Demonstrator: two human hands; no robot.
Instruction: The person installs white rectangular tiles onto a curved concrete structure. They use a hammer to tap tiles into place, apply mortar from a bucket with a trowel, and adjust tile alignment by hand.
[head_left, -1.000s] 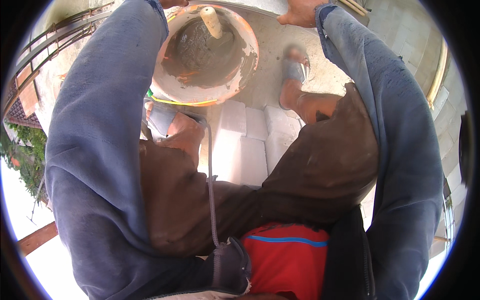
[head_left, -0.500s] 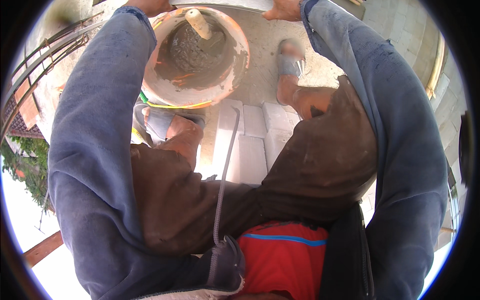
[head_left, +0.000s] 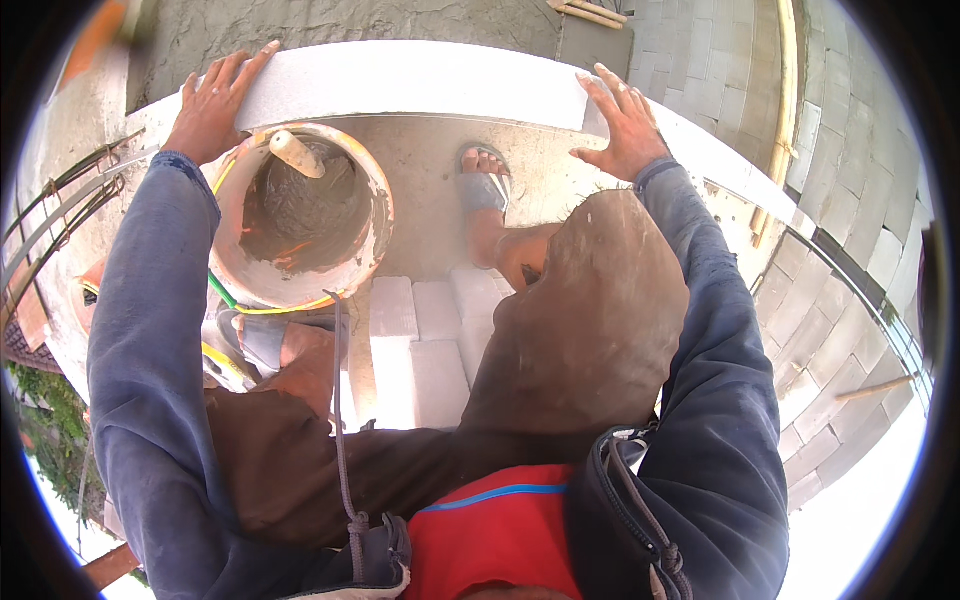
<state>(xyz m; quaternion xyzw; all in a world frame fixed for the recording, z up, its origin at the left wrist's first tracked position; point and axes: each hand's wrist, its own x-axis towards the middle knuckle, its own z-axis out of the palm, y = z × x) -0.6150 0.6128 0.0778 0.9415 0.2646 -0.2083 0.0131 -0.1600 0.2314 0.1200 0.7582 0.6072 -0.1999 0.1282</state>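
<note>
A long white block (head_left: 420, 85) lies across the far side, on the edge of a mortar-coated surface. My left hand (head_left: 213, 112) is at its left end, fingers stretched out and spread along the end. Near its right end is my right hand (head_left: 625, 128), open, with the thumb apart and the fingertips at the block's corner. Close below my left hand stands an orange bucket (head_left: 378, 215), its walls smeared with grey. Wet mortar (head_left: 305, 215) fills its lower part. A trowel with a pale wooden handle (head_left: 297, 155) leans inside, its blade mostly hidden.
Several pale blocks (head_left: 435, 310) are stacked between my feet. Wet grey mortar (head_left: 350, 30) spreads beyond the long block. Bent metal rods (head_left: 75, 215) stick out at the left. To the right lie a bamboo pole (head_left: 785, 110) and grey paving (head_left: 860, 190).
The view has tipped up and shifted, so both hands, the white block and the mortar beyond now show more fully. The bucket appears further left and lower. Both hands stay by the block's ends.
</note>
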